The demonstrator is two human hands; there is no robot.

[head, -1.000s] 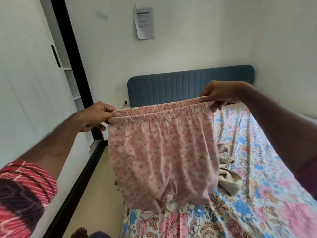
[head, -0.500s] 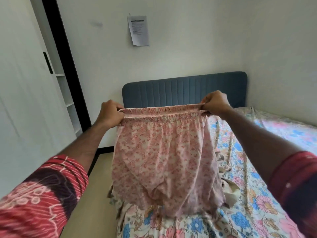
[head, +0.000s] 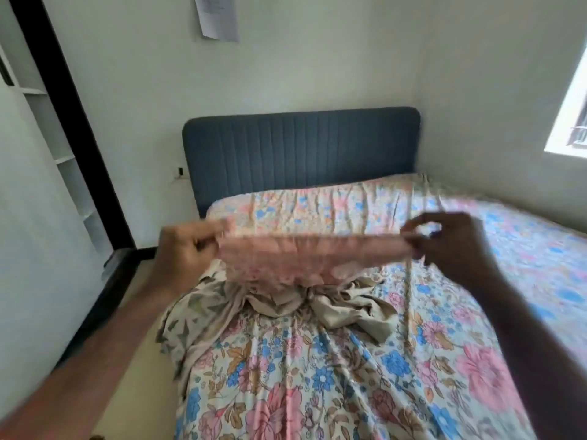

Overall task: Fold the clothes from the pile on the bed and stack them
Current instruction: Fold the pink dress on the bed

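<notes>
You have the pink floral shorts (head: 313, 258) stretched by the waistband between your two hands, held in the air above the near half of the bed (head: 460, 360). The waistband runs nearly level from one hand to the other, and the rest of the fabric hangs in a short, blurred bunch below it, its lower edge just over the pile. Your left hand (head: 185, 249) grips the left end of the waistband with curled fingers, the cloth gathered against the thumb side. Your right hand (head: 451, 246) pinches the right end between thumb and fingertips, the other fingers arched loosely above the pinch. Both hands are motion-blurred, so the exact finger placement cannot be told.

Directly beneath the shorts lies the pile of clothes (head: 270, 309): crumpled beige garments, one with a dark leaf print spilling toward the left edge of the mattress, another plain beige piece bunched to the right of it. Whether the shorts touch the pile cannot be told.

The bed wears a sheet printed with pink and blue flowers, wrinkled lengthwise, and its far end meets a dark blue padded headboard (head: 301, 147) with vertical channels. On the pale wall above the headboard hangs a sheet of paper (head: 217, 15). To your left stands a white wardrobe with a black frame (head: 66, 122) and open shelves inside. A bright window (head: 571, 106) shows at the right edge.
</notes>
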